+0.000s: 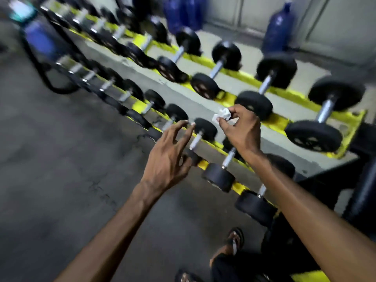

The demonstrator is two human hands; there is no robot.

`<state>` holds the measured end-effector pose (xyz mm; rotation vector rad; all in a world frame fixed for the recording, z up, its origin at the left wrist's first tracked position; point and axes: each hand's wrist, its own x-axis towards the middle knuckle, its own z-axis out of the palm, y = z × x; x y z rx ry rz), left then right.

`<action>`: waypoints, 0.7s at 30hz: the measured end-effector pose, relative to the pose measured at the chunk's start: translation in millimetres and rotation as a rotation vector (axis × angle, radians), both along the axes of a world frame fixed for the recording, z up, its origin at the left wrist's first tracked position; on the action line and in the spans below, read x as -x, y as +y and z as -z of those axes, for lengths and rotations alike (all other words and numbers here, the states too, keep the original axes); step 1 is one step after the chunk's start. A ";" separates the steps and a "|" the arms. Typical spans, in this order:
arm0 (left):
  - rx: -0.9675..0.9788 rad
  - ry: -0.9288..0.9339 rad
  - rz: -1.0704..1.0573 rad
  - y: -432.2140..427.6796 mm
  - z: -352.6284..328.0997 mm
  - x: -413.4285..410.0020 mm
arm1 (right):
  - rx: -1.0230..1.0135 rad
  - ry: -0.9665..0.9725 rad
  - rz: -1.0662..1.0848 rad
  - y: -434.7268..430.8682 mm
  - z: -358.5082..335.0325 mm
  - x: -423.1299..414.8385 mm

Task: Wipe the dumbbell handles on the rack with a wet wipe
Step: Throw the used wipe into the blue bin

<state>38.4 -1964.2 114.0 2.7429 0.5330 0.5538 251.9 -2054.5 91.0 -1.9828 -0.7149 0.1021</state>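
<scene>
1. The wipe (222, 114), white and crumpled into a small wad, was pinched between the thumb and fingertips of the right hand (241, 131). It was held up in the air above the lower tier and touched no handle.
2. The right hand's fingers were curled round the wad. Its knuckles sat just beside the black head of an upper-tier dumbbell (254, 105); whether they touched it could not be told.
3. The left hand (168, 157) was released, fingers spread and slightly bent, grasping nothing. Its fingertips reached towards a lower-tier dumbbell, near that dumbbell's chrome handle (195, 140) but apart from it.
4. That handle's long axis ran from lower left to upper right in the view, crossing from the front rail to the back rail. The other handles on both tiers pointed the same way.
5. The rack (276, 122) had two tiers with yellow rails, and its rows of dumbbells ran diagonally from upper left to lower right. Much of the far end was blurred.
6. Blue jugs (278, 31) stood behind the rack by the wall.
7. The floor (61, 159) was grey and cracked; a foot in a sandal (237, 238) showed at the bottom.
</scene>
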 end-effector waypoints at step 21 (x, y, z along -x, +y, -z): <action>-0.330 -0.180 -0.685 103.1 -317.3 234.5 | -0.317 -0.310 -0.579 186.0 -344.2 183.8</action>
